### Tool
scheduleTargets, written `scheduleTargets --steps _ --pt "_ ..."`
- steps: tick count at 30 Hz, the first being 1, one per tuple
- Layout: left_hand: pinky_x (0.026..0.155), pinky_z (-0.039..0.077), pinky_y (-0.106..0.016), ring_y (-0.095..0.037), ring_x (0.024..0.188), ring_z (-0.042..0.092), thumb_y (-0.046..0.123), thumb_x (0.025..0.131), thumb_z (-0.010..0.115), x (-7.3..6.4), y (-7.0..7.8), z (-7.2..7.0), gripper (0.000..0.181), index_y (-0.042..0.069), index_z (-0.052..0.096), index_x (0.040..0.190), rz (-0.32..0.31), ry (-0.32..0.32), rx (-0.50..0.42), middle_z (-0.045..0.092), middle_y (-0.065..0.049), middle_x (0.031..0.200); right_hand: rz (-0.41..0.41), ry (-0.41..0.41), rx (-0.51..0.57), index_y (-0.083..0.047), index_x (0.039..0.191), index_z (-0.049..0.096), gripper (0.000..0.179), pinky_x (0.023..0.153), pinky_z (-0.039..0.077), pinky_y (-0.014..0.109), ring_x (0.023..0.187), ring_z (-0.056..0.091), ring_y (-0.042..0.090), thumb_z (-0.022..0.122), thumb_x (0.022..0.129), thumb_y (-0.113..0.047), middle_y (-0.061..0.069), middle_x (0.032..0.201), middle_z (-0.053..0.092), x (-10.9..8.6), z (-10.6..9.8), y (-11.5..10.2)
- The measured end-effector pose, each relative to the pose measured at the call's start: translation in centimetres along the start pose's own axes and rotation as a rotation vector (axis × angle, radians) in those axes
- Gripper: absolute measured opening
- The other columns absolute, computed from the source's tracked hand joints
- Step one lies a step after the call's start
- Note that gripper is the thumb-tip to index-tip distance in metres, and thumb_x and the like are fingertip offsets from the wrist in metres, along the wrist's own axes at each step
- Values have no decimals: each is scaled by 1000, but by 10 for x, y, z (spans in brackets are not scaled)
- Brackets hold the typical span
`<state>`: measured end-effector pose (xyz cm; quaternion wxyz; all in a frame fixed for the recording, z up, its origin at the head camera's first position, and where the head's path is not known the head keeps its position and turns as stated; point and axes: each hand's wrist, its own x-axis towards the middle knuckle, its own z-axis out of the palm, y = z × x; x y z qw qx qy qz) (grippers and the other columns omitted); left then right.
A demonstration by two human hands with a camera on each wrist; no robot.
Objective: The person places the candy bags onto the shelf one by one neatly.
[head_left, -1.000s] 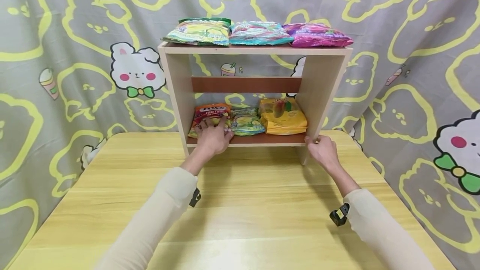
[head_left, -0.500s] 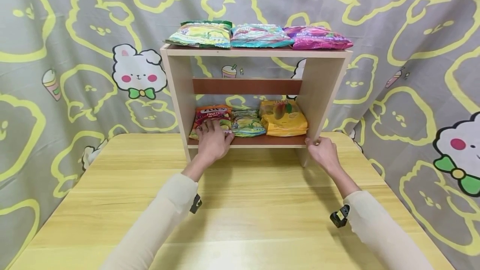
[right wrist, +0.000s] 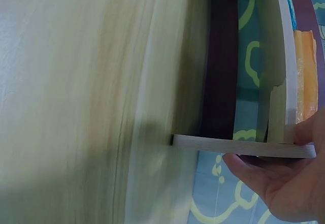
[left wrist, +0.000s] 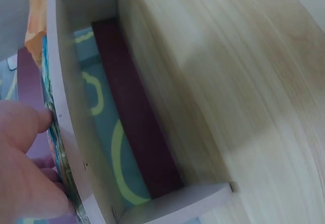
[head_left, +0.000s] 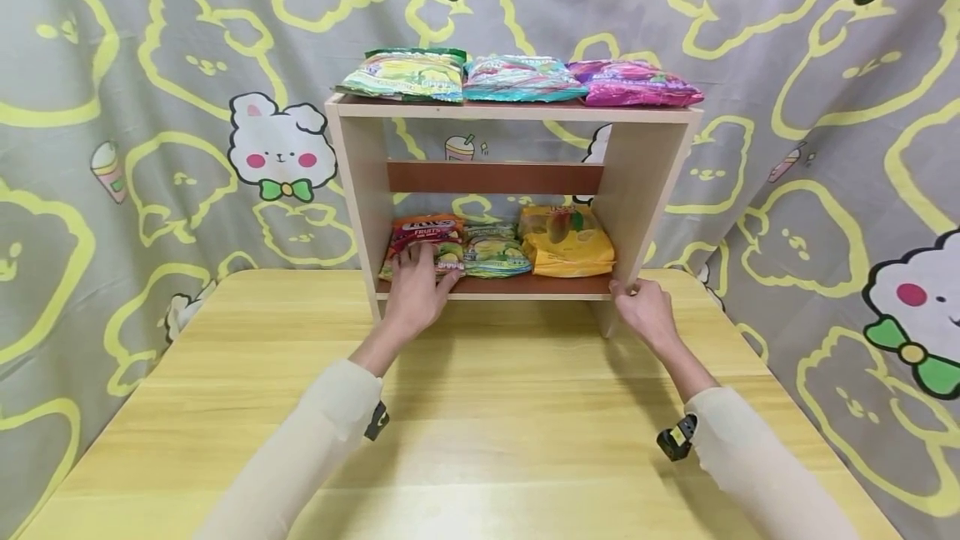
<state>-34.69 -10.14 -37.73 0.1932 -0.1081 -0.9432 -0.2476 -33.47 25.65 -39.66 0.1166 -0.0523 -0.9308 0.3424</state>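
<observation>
A small two-tier shelf (head_left: 517, 112) of pale wood with brown boards stands on the table. On its lower board, at the left, a green packet (head_left: 450, 257) lies in front of a red-and-orange packet (head_left: 427, 227) marked "FRUITS". My left hand (head_left: 411, 294) rests on the green packet with bent fingers, its thumb by the front edge; the left wrist view shows the thumb and fingers right at the packet. At the other end my right hand (head_left: 647, 311) grips the right side panel (right wrist: 238, 146), thumb on the inner face and fingers outside.
Beside the left packets lie another green packet (head_left: 495, 255) and a yellow packet (head_left: 567, 244) with a mango picture. Green, teal and magenta packets (head_left: 637, 83) line the top board. A patterned grey curtain (head_left: 285, 15) hangs behind the wooden table (head_left: 480, 407).
My left hand's spread fingers have drawn closer together, and the hand has slid slightly left and toward me on the packet. My right hand keeps its grip on the panel.
</observation>
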Motion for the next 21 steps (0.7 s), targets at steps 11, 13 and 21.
scheduleTargets --steps 11,13,21 --pt "84 58 -55 -44 95 69 16 99 62 -10 1 -11 26 -3 63 116 38 186 -72 71 -24 105 -87 -41 -138 4 95 68 49 57 44 33 79 63 36 44 104 -39 21 82 69 4 -10 3" --pt "65 59 -50 -38 76 71 14 98 62 -12 2 -16 18 -1 67 107 79 254 -74 73 -20 90 -89 -51 -162 3 90 65 48 57 44 34 79 61 36 44 104 -38 21 82 66 6 -11 1" --pt "42 42 -30 -15 45 46 8 90 56 -25 7 -27 21 7 61 70 180 200 -48 55 -3 54 -35 -100 -245 -5 72 59 55 49 43 34 64 62 31 38 104 -44 12 64 63 5 -12 -4"
